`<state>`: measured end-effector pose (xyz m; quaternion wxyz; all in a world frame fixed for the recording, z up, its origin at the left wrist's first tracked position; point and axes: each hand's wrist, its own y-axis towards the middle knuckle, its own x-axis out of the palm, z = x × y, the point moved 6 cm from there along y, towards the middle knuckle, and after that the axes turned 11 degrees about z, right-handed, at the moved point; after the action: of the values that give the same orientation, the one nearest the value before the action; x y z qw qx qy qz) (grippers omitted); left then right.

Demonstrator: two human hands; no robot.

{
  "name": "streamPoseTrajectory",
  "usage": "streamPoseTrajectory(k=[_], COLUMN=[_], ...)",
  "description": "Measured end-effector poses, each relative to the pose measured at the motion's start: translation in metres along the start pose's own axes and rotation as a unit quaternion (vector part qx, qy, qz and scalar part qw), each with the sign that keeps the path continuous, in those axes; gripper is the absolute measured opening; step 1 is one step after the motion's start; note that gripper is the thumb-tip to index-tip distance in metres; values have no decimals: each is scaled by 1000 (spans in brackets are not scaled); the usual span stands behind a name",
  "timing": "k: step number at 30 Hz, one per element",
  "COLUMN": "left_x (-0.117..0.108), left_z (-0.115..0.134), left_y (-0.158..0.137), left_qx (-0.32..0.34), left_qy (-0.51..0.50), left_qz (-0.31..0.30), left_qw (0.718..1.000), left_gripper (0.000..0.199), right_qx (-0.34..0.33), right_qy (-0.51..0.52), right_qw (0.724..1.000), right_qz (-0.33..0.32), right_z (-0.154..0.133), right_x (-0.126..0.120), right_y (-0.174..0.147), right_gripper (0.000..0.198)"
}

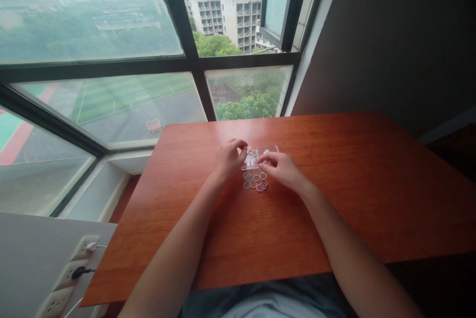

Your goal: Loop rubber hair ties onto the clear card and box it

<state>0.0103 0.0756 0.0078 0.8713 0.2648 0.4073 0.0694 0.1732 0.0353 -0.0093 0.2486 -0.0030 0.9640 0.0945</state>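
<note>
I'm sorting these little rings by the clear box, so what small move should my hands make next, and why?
Probably lower the right hand to pinch one ring from the loose rings just under its fingertips, while the left hand steadies the clear box. Both hands already sit at the box and the rings lie loose on the table beside it.

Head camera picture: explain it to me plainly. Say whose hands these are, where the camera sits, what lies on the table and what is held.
There is no machine here. One camera, worn on a person's head, looks forward and down at their own bare arms. The left hand and right hand meet at a small clear plastic box on a reddish wooden table. Both touch it; what the fingertips pinch is too small to tell. Small loose rings lie just in front of the box. Behind are large windows, and wall sockets lower left.
</note>
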Motion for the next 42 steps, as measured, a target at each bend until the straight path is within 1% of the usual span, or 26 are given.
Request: streamPoseTrajectory(k=[1, 3, 4, 6, 9, 11, 13, 15, 22, 29, 31, 33, 35, 38, 42], left_x=[0, -1, -1, -2, -2, -2, -1, -1, -1, -1, -2, -2, -2, -2, -1], left_z=[0, -1, 0, 0, 0, 0, 0, 0, 0, 0, 1, 2, 2, 1, 0], left_y=[0, 1, 1, 1, 2, 2, 2, 2, 1, 1, 1, 1, 1, 1, 1], left_qx=[0, -2, -3, -6, -11, -10, -7, -5, -2, -1, 0, 1, 0, -2, 1], left_qy=[-2, -5, -6, -9, -10, -10, -10, -11, -13, -16, -18, -19, -20, -22, -23], left_qz=[2, 4, 4, 3, 1, 0, 0, 1, -3, -6, -6, -6, -6, -6, -6], left_qw=[1000, 1000, 1000, 1000, 1000, 1000, 1000, 1000, 1000, 1000, 1000, 1000, 1000, 1000, 1000], left_gripper=[13, 12, 12, 13, 13, 13, 13, 13, 13, 14, 14, 14, 14, 14, 14], right_qx=[-18, -64, -81, -107, -126, -134, -139, -140, -127, -114, -114, -114, -110, -102, -113], right_qy=[-23, -61, -80, -131, -206, -236, -254, -263, -281, -258, -248, -239, -239, -240, -250], right_qw=[999, 992, 987, 978, 966, 958, 951, 948, 945, 954, 956, 956, 958, 960, 955], right_qz=[-25, -96, -116, -122, -96, -94, -105, -114, -112, -103, -112, -122, -117, -97, -112], right_z=[-4, -12, -15, -19, -19, -19, -17, -16, -14, -15, -15, -15, -14, -13, -12], right_x=[4, 14, 17, 21, 23, 26, 29, 31, 29, 19, 17, 17, 17, 18, 23], right_y=[-3, -10, -13, -17, -18, -20, -21, -22, -20, -17, -17, -17, -16, -15, -18], right_gripper=[16, 15, 16, 16, 21, 25, 24, 20, 14, 13, 11, 14, 18, 15, 15])
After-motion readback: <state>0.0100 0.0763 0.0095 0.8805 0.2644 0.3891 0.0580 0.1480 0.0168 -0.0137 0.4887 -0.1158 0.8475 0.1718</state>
